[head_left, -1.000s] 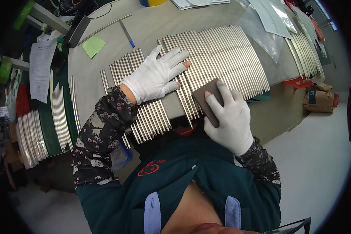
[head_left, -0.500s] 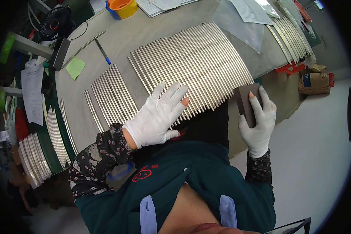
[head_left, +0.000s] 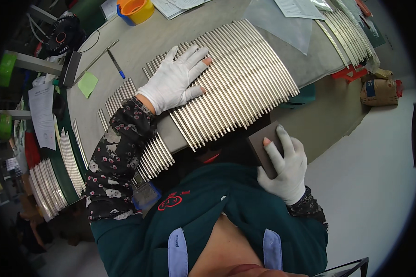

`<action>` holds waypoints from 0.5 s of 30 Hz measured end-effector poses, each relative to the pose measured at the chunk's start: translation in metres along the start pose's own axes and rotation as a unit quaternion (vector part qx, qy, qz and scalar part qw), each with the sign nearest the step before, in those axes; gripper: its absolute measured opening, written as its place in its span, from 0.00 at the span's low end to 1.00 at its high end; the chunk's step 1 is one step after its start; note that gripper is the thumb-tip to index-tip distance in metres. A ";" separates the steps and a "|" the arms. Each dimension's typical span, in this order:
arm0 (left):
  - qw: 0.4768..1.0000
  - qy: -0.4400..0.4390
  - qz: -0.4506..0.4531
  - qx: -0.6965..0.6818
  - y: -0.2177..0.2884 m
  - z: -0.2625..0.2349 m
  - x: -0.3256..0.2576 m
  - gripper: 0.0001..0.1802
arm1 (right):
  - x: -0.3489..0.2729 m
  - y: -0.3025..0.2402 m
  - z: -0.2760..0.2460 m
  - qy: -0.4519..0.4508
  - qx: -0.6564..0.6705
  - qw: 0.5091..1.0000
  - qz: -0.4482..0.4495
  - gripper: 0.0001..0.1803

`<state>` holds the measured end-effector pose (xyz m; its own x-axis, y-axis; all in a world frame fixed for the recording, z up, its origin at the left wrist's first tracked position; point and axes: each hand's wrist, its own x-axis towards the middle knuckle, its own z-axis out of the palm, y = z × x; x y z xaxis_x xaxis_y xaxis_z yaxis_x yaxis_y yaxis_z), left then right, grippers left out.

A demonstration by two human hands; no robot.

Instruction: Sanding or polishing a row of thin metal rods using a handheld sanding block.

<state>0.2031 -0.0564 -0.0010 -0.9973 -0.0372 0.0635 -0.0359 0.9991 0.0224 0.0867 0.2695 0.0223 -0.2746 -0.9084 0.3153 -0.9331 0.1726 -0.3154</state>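
Note:
A wide row of shiny metal rods (head_left: 245, 78) lies side by side on the grey table, their near ends lined up along its edge. Palm down, my gloved left hand (head_left: 175, 81) rests on the left part of this row with its fingers spread. My right hand (head_left: 289, 168), in a white glove with a bare fingertip showing, grips a dark grey-brown rectangular block (head_left: 260, 143). That block is held close to my body, below the rods' near ends and apart from them. A smaller group of rods (head_left: 156, 159) lies to the left, partly hidden under my left forearm.
Toward the back left are a pen (head_left: 116, 64), a green sticky note (head_left: 88, 84), a black fan (head_left: 62, 34) and a roll of orange tape (head_left: 135, 9). A plastic sheet (head_left: 282, 27) and papers lie at the back. More rods (head_left: 344, 39) sit at the far right.
My left hand has slid away from me, up along the rods. My right hand has drawn the block back toward my body and leftward, away from the rods' right end.

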 end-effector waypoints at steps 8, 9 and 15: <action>0.999 0.037 -0.002 0.013 0.002 0.003 0.000 0.39 | 0.014 -0.014 0.015 0.002 0.002 0.999 0.054 0.34; 0.999 0.032 -0.006 0.014 0.002 0.002 -0.001 0.39 | 0.013 -0.011 0.013 0.003 0.003 0.999 0.051 0.34; 0.999 0.039 0.029 -0.004 0.007 -0.003 0.023 0.40 | 0.002 0.014 -0.004 0.042 -0.030 0.994 0.096 0.34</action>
<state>0.1799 -0.0508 0.0033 -0.9895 0.0197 0.1432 0.0235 0.9994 0.0249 0.0721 0.2720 0.0221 -0.4651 -0.8221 0.3285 -0.8731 0.3646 -0.3236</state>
